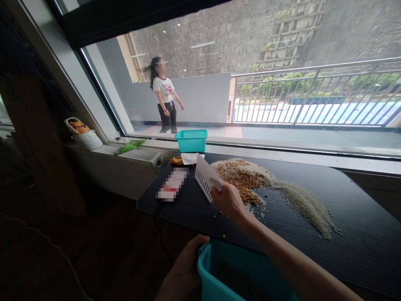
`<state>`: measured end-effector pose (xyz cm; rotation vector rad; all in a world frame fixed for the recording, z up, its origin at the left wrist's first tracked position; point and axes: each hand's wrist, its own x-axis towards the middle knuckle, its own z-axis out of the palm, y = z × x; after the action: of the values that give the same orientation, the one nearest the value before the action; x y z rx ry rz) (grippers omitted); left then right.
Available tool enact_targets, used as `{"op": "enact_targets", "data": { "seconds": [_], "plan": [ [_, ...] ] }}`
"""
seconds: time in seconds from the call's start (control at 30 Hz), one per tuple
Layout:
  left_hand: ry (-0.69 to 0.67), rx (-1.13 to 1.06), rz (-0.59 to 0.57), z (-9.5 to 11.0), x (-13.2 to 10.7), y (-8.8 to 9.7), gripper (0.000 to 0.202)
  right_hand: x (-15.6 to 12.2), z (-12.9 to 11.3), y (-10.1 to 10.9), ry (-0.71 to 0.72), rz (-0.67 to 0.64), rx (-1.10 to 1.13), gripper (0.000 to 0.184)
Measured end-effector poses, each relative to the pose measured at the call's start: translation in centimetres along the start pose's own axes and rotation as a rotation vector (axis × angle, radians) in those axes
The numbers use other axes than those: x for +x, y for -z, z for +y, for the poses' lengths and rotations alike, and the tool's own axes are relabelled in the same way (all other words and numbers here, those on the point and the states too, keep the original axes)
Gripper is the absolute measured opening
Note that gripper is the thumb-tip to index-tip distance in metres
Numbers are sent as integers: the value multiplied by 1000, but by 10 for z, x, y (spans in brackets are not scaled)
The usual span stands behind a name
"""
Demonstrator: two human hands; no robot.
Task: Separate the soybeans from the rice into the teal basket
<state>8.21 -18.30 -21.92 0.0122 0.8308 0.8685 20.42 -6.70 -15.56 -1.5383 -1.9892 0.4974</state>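
Observation:
My right hand (228,200) is closed on a white plastic scoop (206,175) with a slotted side, held tilted over the dark table (357,234). Right beside it spreads a heap of yellow soybeans (241,177) mixed with white rice (308,200), which trails off to the right. At the near table edge, my left hand (188,261) grips the rim of a teal plastic bin (205,267). Loose dark contents lie in the bin's shadowed bottom; their kind is unclear. My right forearm hides part of that bin.
Another teal bin (191,141) stands at the back by the window. Near it lie a white cloth or paper (189,159), a yellow-orange item (177,160) and a blurred pinkish packet (172,184). A radiator (140,161) adjoins the left side. A person (165,96) is outside the glass.

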Motion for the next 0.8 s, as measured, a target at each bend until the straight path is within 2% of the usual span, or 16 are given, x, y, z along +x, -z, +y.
{"op": "enact_targets", "data": {
  "seconds": [0.23,0.37,0.53,0.63,0.8],
  "plan": [
    [60,-4,17,1,1,-2,11,-8,23,23,-80,99,23,25],
    [27,22,32,1,3,0,9,-18,19,31,-74,127,68,25],
    [-9,38,39,0,5,2,19,-37,-7,23,15,17,168,26],
    [-31,32,30,0,4,2,17,-47,-21,12,65,-66,218,24],
    [-35,23,19,2,1,-1,11,-56,-21,4,78,-128,229,22]
  ]
}}
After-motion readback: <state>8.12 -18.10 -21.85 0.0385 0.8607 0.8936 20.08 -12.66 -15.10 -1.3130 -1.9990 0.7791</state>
